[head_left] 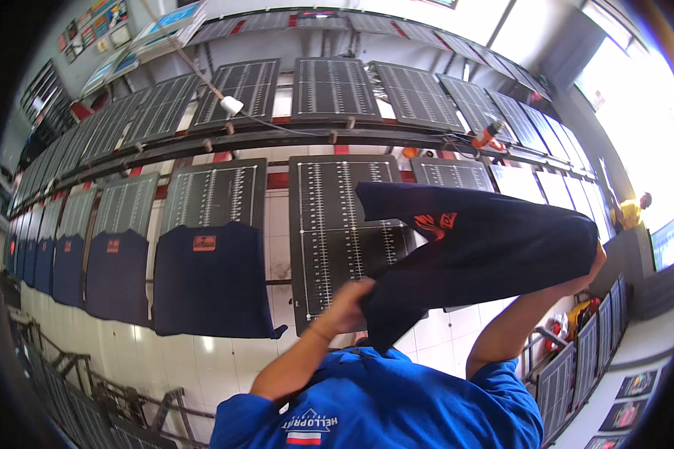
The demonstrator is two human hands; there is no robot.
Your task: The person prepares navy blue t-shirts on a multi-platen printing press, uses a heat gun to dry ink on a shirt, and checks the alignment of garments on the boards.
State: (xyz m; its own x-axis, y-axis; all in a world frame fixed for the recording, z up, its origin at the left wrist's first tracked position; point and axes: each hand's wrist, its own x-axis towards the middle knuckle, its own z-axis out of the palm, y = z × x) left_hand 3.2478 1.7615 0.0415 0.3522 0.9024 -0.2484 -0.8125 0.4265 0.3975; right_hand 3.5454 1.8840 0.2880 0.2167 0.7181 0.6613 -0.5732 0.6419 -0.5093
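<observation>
A dark navy T-shirt (494, 243) with an orange-red print hangs in the air, stretched sideways and partly folded. Its left part overlaps a black printing board (329, 239) marked with white ruled scales. At the shirt's right end, my right hand (597, 263) is closed on the cloth, most of its fingers hidden behind it. My left hand (346, 307) is closed at the shirt's lower left edge, above the board's near end; it is slightly blurred and its fingertips are covered by the fabric.
To the left, several navy shirts (210, 280) lie over a row of boards. Behind them runs a rail with a second row of boards (335, 88). An orange power tool (488, 135) rests on it, and a white plug on a cable (232, 105) hangs nearby. A person in yellow (630, 213) is far right.
</observation>
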